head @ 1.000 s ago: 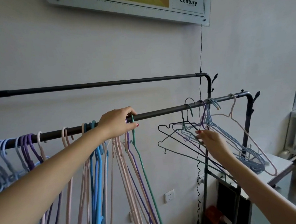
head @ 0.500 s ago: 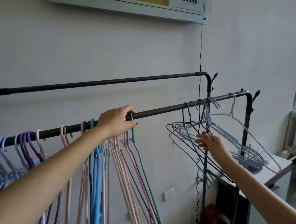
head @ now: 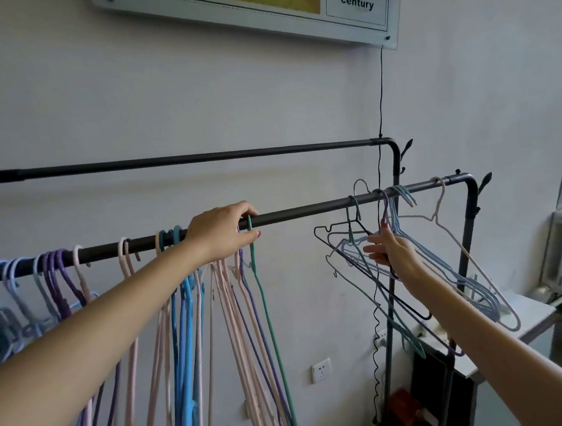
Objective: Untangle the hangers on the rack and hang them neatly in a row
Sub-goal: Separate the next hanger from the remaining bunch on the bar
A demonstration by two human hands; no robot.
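These thin coated-wire hangers look light and springy, stiff enough to keep their shape yet prone to snag — judging from the tangled cluster (head: 406, 270), each is best taken at the neck just under its hook and lifted straight up off the front rail (head: 306, 212), not dragged by a shoulder. The right hand (head: 392, 255) reaches into that cluster with its fingers curled among the wires below the hooks; it seems to pinch one near the purple hook (head: 385, 205), though which wire exactly I cannot tell. Above its fingertips the hooks crowd together on the rail, and below them black, grey-blue, teal and pink frames cross at odd angles. The left hand (head: 222, 232) rests over the rail, thumb and fingers closed around the hook of the green hanger (head: 262, 297) — behind its knuckles hang the sorted hangers (head: 179, 303), pink, blue and purple, straight and parallel. The rear rail (head: 202, 158) carries none.
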